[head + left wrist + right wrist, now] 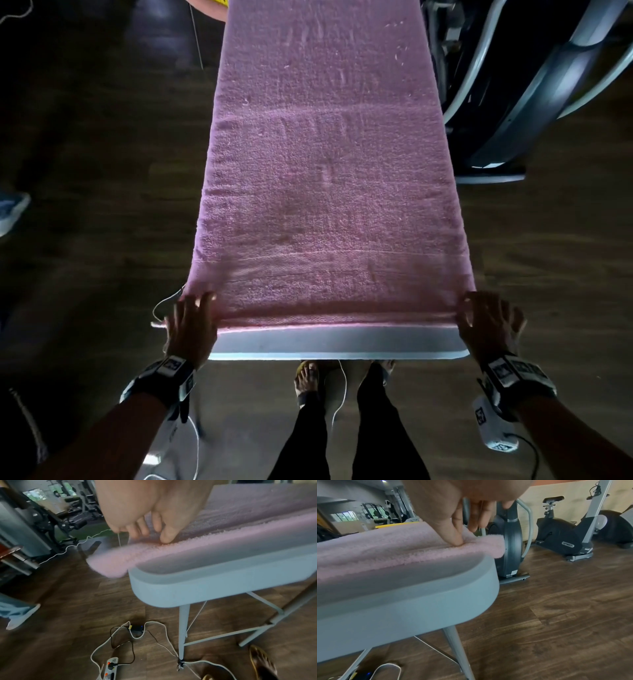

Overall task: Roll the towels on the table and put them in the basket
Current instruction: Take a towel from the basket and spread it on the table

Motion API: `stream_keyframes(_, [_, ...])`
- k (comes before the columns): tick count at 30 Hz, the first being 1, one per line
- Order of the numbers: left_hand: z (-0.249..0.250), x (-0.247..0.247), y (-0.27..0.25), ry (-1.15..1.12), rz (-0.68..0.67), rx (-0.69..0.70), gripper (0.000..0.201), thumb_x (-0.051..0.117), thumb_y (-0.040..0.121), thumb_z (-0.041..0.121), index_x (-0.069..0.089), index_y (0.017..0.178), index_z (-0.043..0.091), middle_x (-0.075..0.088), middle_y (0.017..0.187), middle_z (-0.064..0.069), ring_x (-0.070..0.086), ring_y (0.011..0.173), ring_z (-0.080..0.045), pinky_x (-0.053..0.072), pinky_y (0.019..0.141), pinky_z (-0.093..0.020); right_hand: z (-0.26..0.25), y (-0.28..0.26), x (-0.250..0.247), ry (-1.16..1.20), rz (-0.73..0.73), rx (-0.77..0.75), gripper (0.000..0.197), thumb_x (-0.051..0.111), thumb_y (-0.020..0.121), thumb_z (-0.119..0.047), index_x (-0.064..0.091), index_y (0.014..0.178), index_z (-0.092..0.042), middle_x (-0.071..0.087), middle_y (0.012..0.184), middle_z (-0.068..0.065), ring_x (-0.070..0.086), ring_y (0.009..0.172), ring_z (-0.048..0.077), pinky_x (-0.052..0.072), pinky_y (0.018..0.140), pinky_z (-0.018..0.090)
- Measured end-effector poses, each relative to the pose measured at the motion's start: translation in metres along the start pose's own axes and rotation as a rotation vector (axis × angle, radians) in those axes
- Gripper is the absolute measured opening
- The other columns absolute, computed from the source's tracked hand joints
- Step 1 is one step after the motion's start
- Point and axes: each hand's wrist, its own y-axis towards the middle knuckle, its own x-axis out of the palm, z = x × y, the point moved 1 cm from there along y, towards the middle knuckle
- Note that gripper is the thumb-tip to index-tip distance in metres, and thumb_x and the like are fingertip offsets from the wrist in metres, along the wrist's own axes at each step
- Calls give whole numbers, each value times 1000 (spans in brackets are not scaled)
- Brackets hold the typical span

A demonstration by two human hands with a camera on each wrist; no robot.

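Observation:
A long pink towel (325,188) lies spread flat along the narrow grey table (335,346), covering nearly all of its top. Its near edge is turned over into a low first fold. My left hand (193,315) grips that fold at the near left corner, thumb pressing on the towel (223,524) and fingers curled behind it. My right hand (486,315) pinches the fold at the near right corner, thumb and forefinger on the towel (385,545). No basket is in view.
A large exercise machine (548,85) stands close to the table's right side, with an exercise bike (565,539) further off. A power strip (111,668) and loose cables lie on the wooden floor under the near left corner. My feet (308,380) are under the table's near end.

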Motion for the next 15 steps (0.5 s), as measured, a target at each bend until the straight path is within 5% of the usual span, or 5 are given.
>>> stream_keyframes(4, [15,-16,-9,-149,154,-41,32,47,79,18,52,111,12,51,100,-17,46,87,-36,42,69,-54,-15,-6,-10,118,104,-24,14,55,85,-12,62,94,-20,55,103,8,49,95,32,36,84,47])
stream_keyframes(8, [7,8,-29,-130,1,97,50,42,75,32,52,115,4,54,104,-22,52,92,-41,52,72,-52,-26,-20,6,224,44,-287,28,46,73,-22,62,96,-16,58,99,8,55,89,31,49,73,44])
stream_keyframes(11, [4,6,-25,-150,-33,33,50,44,76,34,57,113,2,55,100,-20,52,90,-39,52,70,-49,-21,-20,13,200,-34,-265,36,53,68,-21,67,101,-18,58,104,6,54,93,28,50,77,42])
stream_keyframes(15, [-1,1,-19,-154,26,-24,40,53,78,26,55,112,4,57,97,-20,53,88,-40,52,66,-49,-13,-13,14,184,-15,-291,39,41,77,-28,69,101,-15,61,105,9,56,94,31,53,72,44])
